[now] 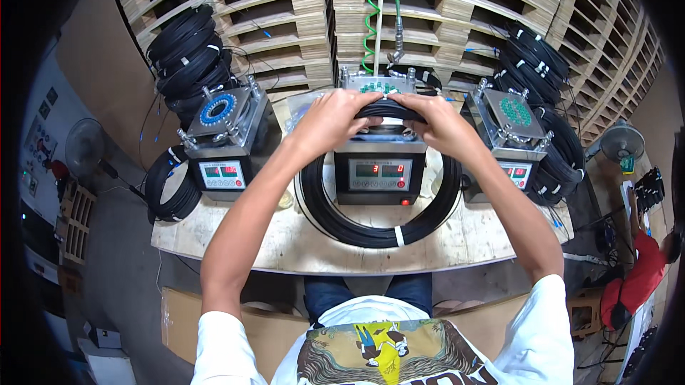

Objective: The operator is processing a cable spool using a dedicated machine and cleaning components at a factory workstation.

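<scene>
A large coil of black cable (342,226) loops around the front of the middle polishing-type machine (379,184), its lower part lying on the table near a white tie. My left hand (335,119) grips the top of the coil from the left, and my right hand (437,119) grips it from the right. Both thumbs lie close together at a white band on top, with fingers curled around the cable. The grip sits just in front of the machine's top plate, which carries green fittings (378,88). A lit red display shows on the machine's front.
Similar machines stand at left (222,124) and right (511,115). Stacked black coils (187,57) rise behind the left one, more coils (531,64) behind the right. Wooden pallets (442,21) back the table (271,256). A green spiral hose (371,21) hangs behind. A person in red (635,278) sits far right.
</scene>
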### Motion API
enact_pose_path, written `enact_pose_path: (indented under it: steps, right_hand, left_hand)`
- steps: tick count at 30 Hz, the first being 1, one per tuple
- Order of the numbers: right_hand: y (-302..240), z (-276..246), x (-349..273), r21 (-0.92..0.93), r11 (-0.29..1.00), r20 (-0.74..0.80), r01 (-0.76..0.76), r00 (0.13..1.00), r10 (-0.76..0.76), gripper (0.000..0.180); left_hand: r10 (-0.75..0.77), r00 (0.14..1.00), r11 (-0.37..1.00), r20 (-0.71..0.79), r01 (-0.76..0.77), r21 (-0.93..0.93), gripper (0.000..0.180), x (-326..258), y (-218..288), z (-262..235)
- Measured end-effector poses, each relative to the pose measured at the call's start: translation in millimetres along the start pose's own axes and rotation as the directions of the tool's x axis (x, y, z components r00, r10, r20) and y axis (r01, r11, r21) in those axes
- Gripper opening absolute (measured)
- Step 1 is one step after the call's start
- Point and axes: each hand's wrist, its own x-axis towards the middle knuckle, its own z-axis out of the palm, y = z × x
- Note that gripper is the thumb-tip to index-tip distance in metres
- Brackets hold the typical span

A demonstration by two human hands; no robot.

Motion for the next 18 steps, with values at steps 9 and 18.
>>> enact_pose_path:
  steps: [9,18]
  right_hand:
    - [40.7,-14.4,47.1,0.134,0.966,0.240,-0.220,0.953,0.184,0.053]
    - [71.3,-7.8,57.9,0.218,0.944,0.233,-0.247,0.953,0.195,0.057]
  left_hand:
    - [-0.082,0.962,0.935,0.260,0.165,-0.314,0.046,52.1,-53.9,0.6]
    - [-0.137,0.944,0.889,0.300,0.250,-0.383,0.054,67.8,-72.1,11.3]
